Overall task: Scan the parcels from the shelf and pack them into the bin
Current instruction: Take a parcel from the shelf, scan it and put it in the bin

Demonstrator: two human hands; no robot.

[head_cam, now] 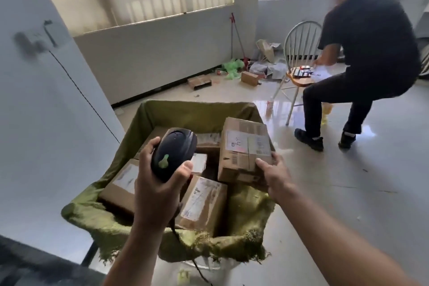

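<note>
While my left hand (157, 183) grips the scanner (173, 153) above the bin (185, 109), my right hand (276, 174) clasps a corner of the top parcel (243, 146), label up, likely steadying it on the packed ones.

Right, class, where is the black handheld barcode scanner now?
Head view, left of centre: the black handheld barcode scanner is gripped by the left hand above the brown cardboard parcels in the green cloth-lined bin.

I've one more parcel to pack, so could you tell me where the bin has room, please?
Free: the near right gap between front parcel and green liner. A narrow dark slot sits centre. The left is crowded; the right hand grips a box.
</note>
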